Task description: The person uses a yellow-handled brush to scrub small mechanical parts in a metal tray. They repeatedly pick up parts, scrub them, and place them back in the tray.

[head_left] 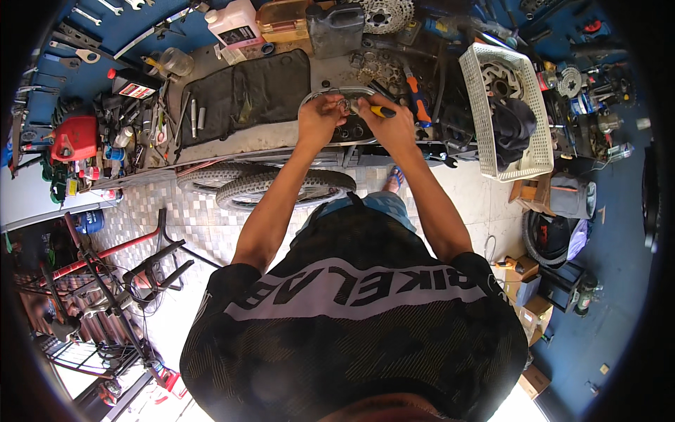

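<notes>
Both my hands are close together over a metal tray at the bench's front edge. Between the fingertips of my left hand is a small round metal part. My right hand is closed around a tool with a yellow-and-black handle. Its working end points toward the round part; its exact kind is too small to make out. A few small dark pieces lie in the tray below my hands. Left of the tray, a dark cloth mat is spread on the bench.
An orange-and-blue handled tool lies right of my hands, before a white plastic basket holding parts and dark cloth. Bottles and jugs line the back. Loose tools and a red container crowd the left. Bicycle tires stand below the bench.
</notes>
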Action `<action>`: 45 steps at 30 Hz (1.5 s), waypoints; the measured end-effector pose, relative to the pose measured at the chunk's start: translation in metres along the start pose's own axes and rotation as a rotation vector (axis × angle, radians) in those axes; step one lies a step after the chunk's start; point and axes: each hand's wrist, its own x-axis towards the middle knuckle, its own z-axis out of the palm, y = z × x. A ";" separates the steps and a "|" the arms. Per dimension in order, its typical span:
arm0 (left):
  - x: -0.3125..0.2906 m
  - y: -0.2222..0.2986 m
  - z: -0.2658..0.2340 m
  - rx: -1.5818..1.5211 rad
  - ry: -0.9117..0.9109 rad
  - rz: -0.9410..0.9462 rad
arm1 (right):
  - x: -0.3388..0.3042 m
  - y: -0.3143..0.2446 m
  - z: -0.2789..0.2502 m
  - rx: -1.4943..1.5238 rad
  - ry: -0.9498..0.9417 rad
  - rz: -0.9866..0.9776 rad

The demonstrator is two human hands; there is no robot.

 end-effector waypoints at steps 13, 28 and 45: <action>-0.002 0.008 -0.005 -0.217 -0.021 -0.182 | 0.004 0.043 0.000 0.009 -0.115 0.076; 0.005 0.004 0.009 0.079 0.016 0.108 | 0.006 -0.006 0.003 0.208 0.088 -0.105; 0.000 0.016 0.004 -0.231 0.002 -0.107 | 0.006 0.034 0.006 0.359 -0.146 0.186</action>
